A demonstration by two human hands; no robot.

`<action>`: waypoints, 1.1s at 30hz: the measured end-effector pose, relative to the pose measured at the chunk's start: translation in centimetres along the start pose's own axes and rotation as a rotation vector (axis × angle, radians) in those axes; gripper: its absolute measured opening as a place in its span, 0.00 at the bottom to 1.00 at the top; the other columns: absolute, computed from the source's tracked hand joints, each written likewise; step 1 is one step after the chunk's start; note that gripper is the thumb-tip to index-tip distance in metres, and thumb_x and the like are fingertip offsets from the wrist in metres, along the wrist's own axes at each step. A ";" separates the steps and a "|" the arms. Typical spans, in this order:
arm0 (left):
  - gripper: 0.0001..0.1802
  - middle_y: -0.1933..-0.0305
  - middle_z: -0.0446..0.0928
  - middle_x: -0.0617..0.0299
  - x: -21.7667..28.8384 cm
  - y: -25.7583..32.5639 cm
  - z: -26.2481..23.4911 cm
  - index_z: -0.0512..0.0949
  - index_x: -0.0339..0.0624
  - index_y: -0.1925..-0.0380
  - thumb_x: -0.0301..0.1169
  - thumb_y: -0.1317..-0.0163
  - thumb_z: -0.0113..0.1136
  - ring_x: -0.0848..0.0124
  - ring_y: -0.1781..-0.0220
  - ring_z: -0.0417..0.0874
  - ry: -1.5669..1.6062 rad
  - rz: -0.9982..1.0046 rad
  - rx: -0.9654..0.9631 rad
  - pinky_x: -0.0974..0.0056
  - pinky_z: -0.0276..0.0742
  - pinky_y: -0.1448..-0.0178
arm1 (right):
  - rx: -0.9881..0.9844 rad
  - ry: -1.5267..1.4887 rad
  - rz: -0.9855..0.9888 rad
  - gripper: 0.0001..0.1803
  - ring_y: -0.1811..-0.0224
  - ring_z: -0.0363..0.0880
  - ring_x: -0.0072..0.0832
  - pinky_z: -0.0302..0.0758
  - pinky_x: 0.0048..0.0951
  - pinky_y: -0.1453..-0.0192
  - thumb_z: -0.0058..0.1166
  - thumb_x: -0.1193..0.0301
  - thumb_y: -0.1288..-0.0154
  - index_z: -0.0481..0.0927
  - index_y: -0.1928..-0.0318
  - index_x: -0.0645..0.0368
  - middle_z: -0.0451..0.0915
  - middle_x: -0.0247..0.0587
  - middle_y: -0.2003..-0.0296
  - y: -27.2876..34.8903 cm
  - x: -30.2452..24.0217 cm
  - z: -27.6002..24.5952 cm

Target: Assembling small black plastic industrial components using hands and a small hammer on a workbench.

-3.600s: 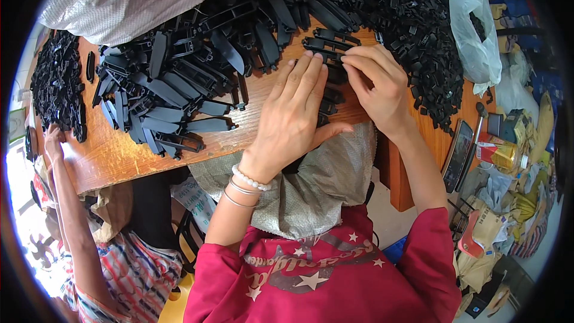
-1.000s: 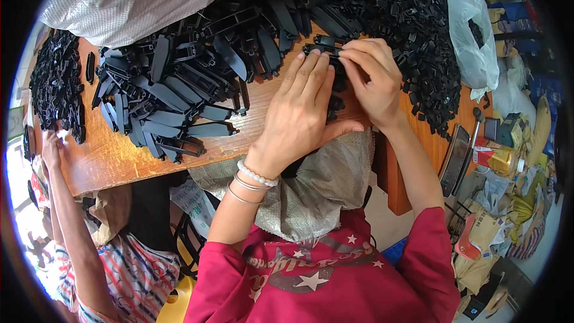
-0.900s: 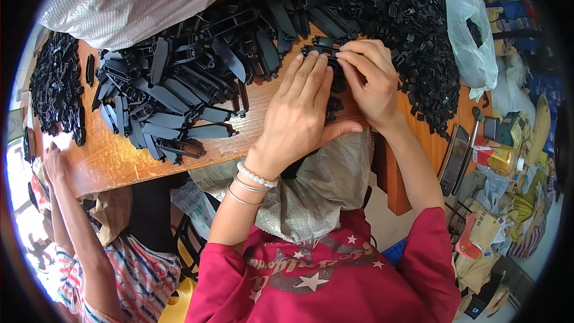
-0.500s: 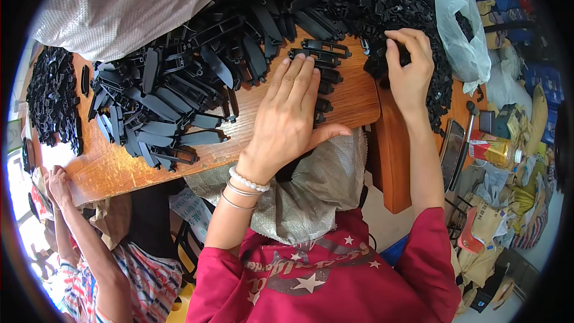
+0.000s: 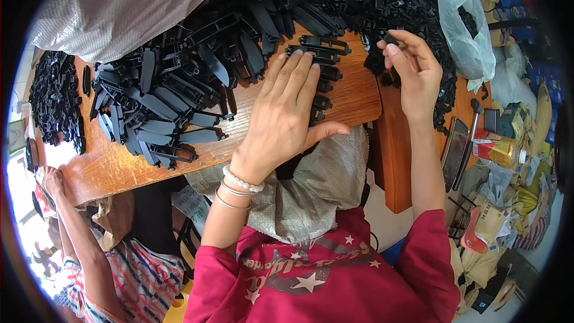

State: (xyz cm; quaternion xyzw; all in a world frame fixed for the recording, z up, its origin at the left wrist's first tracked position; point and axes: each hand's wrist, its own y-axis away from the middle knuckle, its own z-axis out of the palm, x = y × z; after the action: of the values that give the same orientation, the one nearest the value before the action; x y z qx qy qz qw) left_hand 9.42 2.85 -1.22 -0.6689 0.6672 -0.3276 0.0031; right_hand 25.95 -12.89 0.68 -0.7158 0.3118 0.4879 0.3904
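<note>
My left hand [image 5: 276, 110] lies stretched out at the table's near edge, its fingertips touching a row of black plastic clip frames [image 5: 329, 73] set side by side. Fingers extended and thumb pointing out to the right, it grips nothing. In my right hand [image 5: 420, 78] a small black plastic piece [image 5: 390, 40] is pinched between thumb and fingertips, just above a heap of small black parts [image 5: 382, 0]. Part of the row is hidden under my left fingers.
Longer black plastic parts [image 5: 173, 96] lie piled to the left on the wooden table [image 5: 209, 158]. A white woven sack [image 5: 119, 12] overhangs the far left. At right are a clear plastic bag [image 5: 466, 30], a phone [image 5: 454, 146] and a bottle [image 5: 497, 148]. A co-worker's hand [image 5: 54, 182] rests on the left corner.
My right hand has risen slightly off the heap, and a small black piece now shows in its pinch. My left hand has shifted a little to the left, uncovering more of the row.
</note>
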 end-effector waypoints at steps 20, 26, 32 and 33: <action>0.46 0.41 0.71 0.42 -0.7 -2.0 1.1 0.72 0.21 0.48 0.57 0.51 0.65 0.47 0.38 0.72 0.044 0.002 0.023 0.51 0.70 0.34 | -0.132 0.412 -0.360 0.08 0.61 0.79 0.36 0.76 0.30 0.57 0.63 0.78 0.44 0.83 0.61 0.63 0.80 0.42 0.64 -0.5 2.1 3.8; 0.47 0.41 0.70 0.42 -0.8 -2.0 1.1 0.71 0.20 0.47 0.57 0.51 0.65 0.46 0.37 0.72 0.057 0.001 0.022 0.51 0.69 0.34 | -0.102 0.491 -0.475 0.09 0.62 0.78 0.37 0.75 0.31 0.59 0.63 0.79 0.45 0.83 0.62 0.63 0.79 0.41 0.65 -0.6 2.3 4.2; 0.47 0.41 0.70 0.42 -1.0 -1.6 1.6 0.71 0.20 0.47 0.58 0.50 0.65 0.46 0.37 0.71 0.054 0.000 0.018 0.52 0.69 0.35 | -0.099 0.576 -0.552 0.11 0.60 0.76 0.35 0.71 0.33 0.57 0.62 0.81 0.47 0.83 0.61 0.59 0.79 0.37 0.63 0.0 2.5 4.0; 0.47 0.41 0.70 0.42 -1.0 -1.7 1.6 0.71 0.20 0.47 0.58 0.49 0.65 0.46 0.37 0.72 0.050 0.004 0.018 0.52 0.70 0.35 | -0.095 0.579 -0.553 0.11 0.60 0.76 0.35 0.71 0.33 0.57 0.62 0.81 0.47 0.83 0.61 0.59 0.79 0.37 0.63 0.0 2.4 3.9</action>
State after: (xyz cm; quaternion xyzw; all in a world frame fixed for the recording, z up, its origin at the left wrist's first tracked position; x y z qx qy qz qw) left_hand 11.74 3.20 -2.18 -0.6592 0.6654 -0.3503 -0.0070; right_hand 24.96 -9.69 -2.47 -0.8978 0.1818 0.1566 0.3694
